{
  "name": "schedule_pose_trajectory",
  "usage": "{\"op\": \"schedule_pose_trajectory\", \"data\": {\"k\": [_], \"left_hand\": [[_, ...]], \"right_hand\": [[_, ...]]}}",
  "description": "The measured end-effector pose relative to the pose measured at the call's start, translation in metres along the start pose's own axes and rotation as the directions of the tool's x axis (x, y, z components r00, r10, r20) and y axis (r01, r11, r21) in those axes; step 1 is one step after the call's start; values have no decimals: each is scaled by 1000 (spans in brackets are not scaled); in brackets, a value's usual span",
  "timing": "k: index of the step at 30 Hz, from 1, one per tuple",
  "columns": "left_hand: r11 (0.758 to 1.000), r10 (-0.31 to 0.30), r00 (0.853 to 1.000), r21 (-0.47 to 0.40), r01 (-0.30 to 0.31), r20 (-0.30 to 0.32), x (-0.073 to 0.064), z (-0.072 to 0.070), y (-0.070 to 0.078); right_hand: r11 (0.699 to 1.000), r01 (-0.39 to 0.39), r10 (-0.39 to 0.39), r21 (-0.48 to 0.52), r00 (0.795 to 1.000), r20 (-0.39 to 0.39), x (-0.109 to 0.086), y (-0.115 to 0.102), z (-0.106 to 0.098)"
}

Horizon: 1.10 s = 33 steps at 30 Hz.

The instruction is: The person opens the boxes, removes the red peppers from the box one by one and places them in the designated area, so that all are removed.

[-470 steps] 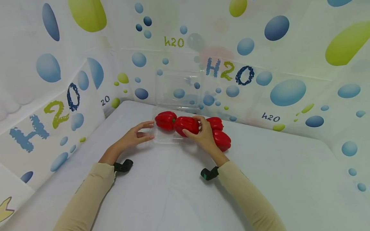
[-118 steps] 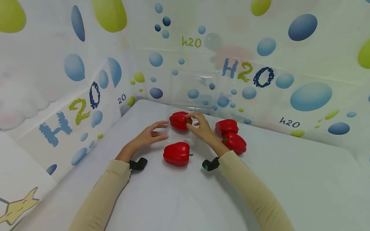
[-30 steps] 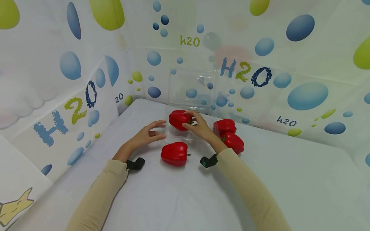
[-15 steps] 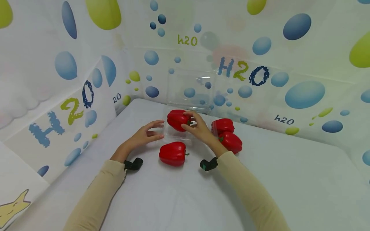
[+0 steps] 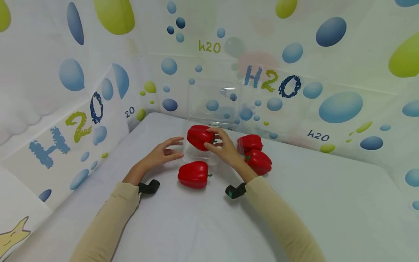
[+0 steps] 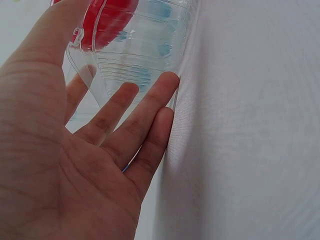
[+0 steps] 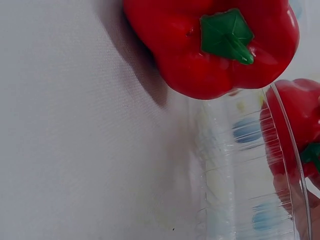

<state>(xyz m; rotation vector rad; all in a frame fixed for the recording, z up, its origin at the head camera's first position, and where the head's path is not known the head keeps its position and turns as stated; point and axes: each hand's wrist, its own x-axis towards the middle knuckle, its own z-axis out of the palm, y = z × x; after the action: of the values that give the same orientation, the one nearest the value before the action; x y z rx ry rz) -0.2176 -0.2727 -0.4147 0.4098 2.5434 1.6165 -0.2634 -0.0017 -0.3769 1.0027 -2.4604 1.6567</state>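
Note:
My right hand point(image 5: 226, 147) pinches a red bell pepper point(image 5: 198, 136) with a green stem, raised and tilted over the clear plastic clamshell container point(image 5: 193, 157). Beside the container's left side is my left hand point(image 5: 162, 152); in the left wrist view its straight fingers point(image 6: 145, 112) touch the clear wall, and red shows through from inside. A second red bell pepper point(image 5: 194, 175) lies on its side on the cloth in front of the container. In the right wrist view this front pepper point(image 7: 210, 45) shows its stem, and the held pepper point(image 7: 300, 125) appears partly behind the clear wall.
The container's transparent lid point(image 5: 214, 96) stands upright behind it, near the patterned wall sheet. To the right of my right hand lie two more red bell peppers, one further back point(image 5: 251, 142) and one nearer point(image 5: 258, 162). A white cloth point(image 5: 203, 225) covers the table.
Long ago two peppers sat at the container; one now lies in front. Since 3.9 s ago, my right hand has gripped the other pepper and raised it slightly. My left hand stays beside the container.

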Motion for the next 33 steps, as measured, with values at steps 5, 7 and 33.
{"op": "schedule_pose_trajectory", "data": {"k": [5,7,33], "left_hand": [[1000,-4,1000,-3,4,3,0,0,-1],[1000,-6,1000,-3,6,3,0,0,-2],[1000,12,1000,-17,-12,15,1,-2,1]], "right_hand": [[1000,16,-15,17,1000,-11,-4,0,1],[999,21,-20,28,1000,-15,-5,1,1],[995,51,-46,88,997,-54,-23,0,-6]]}}
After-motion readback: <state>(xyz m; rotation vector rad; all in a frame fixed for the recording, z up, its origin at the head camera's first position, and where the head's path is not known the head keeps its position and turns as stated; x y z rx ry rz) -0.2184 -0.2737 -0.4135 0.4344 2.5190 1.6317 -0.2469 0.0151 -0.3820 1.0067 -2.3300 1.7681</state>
